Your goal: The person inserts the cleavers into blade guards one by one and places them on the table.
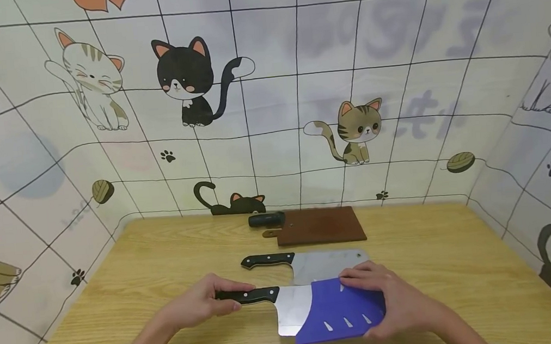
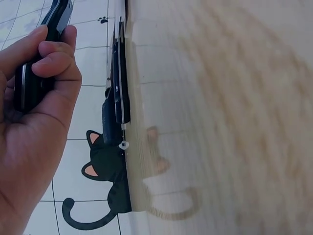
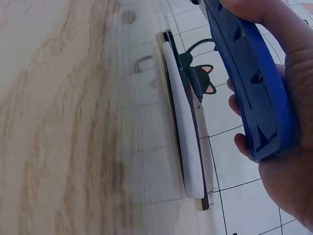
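Observation:
In the head view my left hand [image 1: 201,304] grips the black riveted handle of a cleaver [image 1: 292,310], fingers wrapped round it in the left wrist view. A blue slotted blade cover [image 1: 339,311] sits over most of the cleaver's blade, leaving a bare strip of steel beside the handle. My right hand [image 1: 395,303] holds the cover at its right end, thumb on one side and fingers on the other, as the right wrist view shows. Both wrist views show the cleaver and cover raised off the table. Just behind lies a second cleaver [image 1: 328,263] with a black handle, partly hidden.
A brown cutting board [image 1: 322,227] lies near the back of the wooden table [image 1: 174,252]. By its left edge rests a dark cylindrical object [image 1: 266,220]. Walls with a grid and cartoon cats [image 1: 194,81] enclose the table at the back and sides.

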A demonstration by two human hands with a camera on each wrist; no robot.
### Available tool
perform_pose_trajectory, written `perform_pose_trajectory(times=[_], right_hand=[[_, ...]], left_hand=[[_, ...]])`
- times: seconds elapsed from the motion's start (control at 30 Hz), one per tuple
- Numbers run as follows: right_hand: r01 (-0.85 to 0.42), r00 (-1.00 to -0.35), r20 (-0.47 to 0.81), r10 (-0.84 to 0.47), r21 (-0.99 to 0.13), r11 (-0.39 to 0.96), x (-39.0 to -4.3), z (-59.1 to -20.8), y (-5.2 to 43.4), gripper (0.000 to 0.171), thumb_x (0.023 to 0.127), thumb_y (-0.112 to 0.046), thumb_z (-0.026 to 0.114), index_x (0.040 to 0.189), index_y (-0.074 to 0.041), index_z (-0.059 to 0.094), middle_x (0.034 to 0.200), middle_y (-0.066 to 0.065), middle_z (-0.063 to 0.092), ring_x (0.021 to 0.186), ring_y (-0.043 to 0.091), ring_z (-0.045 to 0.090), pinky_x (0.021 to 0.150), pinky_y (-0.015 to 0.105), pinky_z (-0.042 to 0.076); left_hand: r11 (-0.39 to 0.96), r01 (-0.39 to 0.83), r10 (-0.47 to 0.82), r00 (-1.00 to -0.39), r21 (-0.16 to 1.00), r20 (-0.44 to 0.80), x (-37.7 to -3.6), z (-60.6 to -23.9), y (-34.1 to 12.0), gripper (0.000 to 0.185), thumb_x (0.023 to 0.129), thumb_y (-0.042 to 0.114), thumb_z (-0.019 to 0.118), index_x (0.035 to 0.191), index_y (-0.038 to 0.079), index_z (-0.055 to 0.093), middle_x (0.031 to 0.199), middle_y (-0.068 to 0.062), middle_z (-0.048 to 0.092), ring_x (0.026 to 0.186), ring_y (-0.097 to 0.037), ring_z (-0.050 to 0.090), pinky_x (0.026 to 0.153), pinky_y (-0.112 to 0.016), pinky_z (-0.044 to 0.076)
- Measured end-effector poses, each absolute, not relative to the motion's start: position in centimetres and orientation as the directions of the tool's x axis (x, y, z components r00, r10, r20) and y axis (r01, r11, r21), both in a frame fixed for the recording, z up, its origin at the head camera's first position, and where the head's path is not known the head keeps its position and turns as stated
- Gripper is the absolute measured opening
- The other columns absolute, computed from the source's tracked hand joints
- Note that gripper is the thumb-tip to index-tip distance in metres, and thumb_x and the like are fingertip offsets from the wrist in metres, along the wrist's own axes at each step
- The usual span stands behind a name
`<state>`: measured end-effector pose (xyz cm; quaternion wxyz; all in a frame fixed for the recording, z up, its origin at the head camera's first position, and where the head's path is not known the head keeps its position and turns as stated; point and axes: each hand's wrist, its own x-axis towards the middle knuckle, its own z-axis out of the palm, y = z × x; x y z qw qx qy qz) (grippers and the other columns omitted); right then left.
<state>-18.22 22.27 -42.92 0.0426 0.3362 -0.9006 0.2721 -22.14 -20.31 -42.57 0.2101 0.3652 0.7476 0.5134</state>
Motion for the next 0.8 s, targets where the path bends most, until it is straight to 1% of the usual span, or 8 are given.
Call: perform_pose_trajectory(times=[0.07, 0.13, 0.23, 0.3, 0.4, 0.6, 0.73, 0.8], right_hand=[[-0.623, -0.775, 0.254, -0.579, -0.461, 0.632, -18.3, -43.0, 22.4, 0.088, 0.059, -0.051, 0.094, 0.139, -0.027, 0.066, 0.141, -0.011, 0.059, 0.13, 0.025, 0.048, 0.095, 0.065, 0.044], [-0.623, -0.776, 0.267, -0.571, -0.459, 0.633, -18.4, -43.1, 22.6, 0.089, 0.057, -0.052, 0.095, 0.138, -0.027, 0.067, 0.141, -0.011, 0.06, 0.13, 0.028, 0.048, 0.095, 0.066, 0.044], [-0.638, -0.768, 0.303, -0.565, -0.446, 0.628, -18.5, -43.3, 22.9, 0.091, 0.055, -0.052, 0.095, 0.138, -0.027, 0.067, 0.14, -0.01, 0.061, 0.129, 0.026, 0.049, 0.093, 0.064, 0.045], [-0.648, -0.76, 0.32, -0.566, -0.44, 0.622, -18.5, -43.5, 23.0, 0.091, 0.055, -0.051, 0.095, 0.138, -0.027, 0.067, 0.14, -0.01, 0.061, 0.128, 0.023, 0.05, 0.092, 0.061, 0.046], [-0.66, -0.751, 0.342, -0.565, -0.428, 0.617, -18.5, -43.8, 23.2, 0.09, 0.055, -0.049, 0.095, 0.138, -0.028, 0.066, 0.139, -0.011, 0.061, 0.126, 0.017, 0.05, 0.09, 0.058, 0.048], [-0.665, -0.747, 0.35, -0.566, -0.424, 0.615, -18.1, -44.0, 23.8, 0.09, 0.056, -0.049, 0.096, 0.138, -0.028, 0.066, 0.137, -0.013, 0.061, 0.123, 0.013, 0.049, 0.087, 0.058, 0.046], [-0.664, -0.748, 0.353, -0.563, -0.437, 0.607, -18.1, -43.9, 23.9, 0.09, 0.055, -0.047, 0.096, 0.138, -0.028, 0.066, 0.137, -0.013, 0.061, 0.123, 0.012, 0.049, 0.088, 0.057, 0.045], [-0.661, -0.75, 0.358, -0.557, -0.44, 0.608, -18.2, -43.9, 23.8, 0.09, 0.055, -0.046, 0.096, 0.138, -0.028, 0.067, 0.137, -0.012, 0.061, 0.123, 0.012, 0.049, 0.088, 0.055, 0.045]], left_hand=[[0.219, 0.32, 0.754, -0.655, 0.922, 0.048, -22.1, -42.6, -20.1, 0.039, 0.098, 0.003, 0.065, 0.137, -0.003, 0.063, 0.091, -0.009, 0.065, 0.052, -0.003, 0.025, 0.049, -0.019, 0.029], [0.236, 0.312, 0.741, -0.671, 0.92, 0.037, -22.0, -42.6, -19.9, 0.039, 0.099, 0.005, 0.065, 0.138, -0.001, 0.063, 0.084, -0.003, 0.061, 0.05, -0.004, 0.024, 0.048, -0.019, 0.028], [0.251, 0.309, 0.725, -0.688, 0.917, 0.034, -22.0, -42.6, -19.7, 0.039, 0.099, 0.006, 0.065, 0.137, -0.001, 0.064, 0.084, -0.004, 0.063, 0.05, -0.005, 0.023, 0.048, -0.02, 0.027], [0.254, 0.313, 0.716, -0.697, 0.915, 0.039, -22.0, -42.6, -19.6, 0.039, 0.098, 0.005, 0.066, 0.137, -0.001, 0.064, 0.096, -0.013, 0.068, 0.05, -0.005, 0.023, 0.047, -0.021, 0.027], [0.266, 0.331, 0.707, -0.705, 0.905, 0.05, -21.9, -42.6, -19.3, 0.038, 0.098, 0.005, 0.066, 0.136, 0.0, 0.065, 0.109, -0.016, 0.069, 0.051, -0.005, 0.024, 0.048, -0.021, 0.027], [0.286, 0.323, 0.698, -0.715, 0.902, 0.035, -21.6, -42.6, -18.6, 0.037, 0.098, 0.006, 0.067, 0.135, 0.002, 0.067, 0.124, -0.011, 0.069, 0.06, -0.004, 0.029, 0.053, -0.024, 0.03], [0.288, 0.303, 0.688, -0.725, 0.908, 0.024, -21.4, -42.5, -18.4, 0.037, 0.098, 0.005, 0.066, 0.136, 0.003, 0.067, 0.103, -0.007, 0.07, 0.053, -0.006, 0.026, 0.049, -0.023, 0.027], [0.286, 0.297, 0.682, -0.731, 0.911, 0.024, -21.4, -42.6, -18.3, 0.038, 0.098, 0.005, 0.066, 0.136, 0.003, 0.066, 0.083, 0.0, 0.061, 0.05, -0.006, 0.023, 0.047, -0.022, 0.024]])
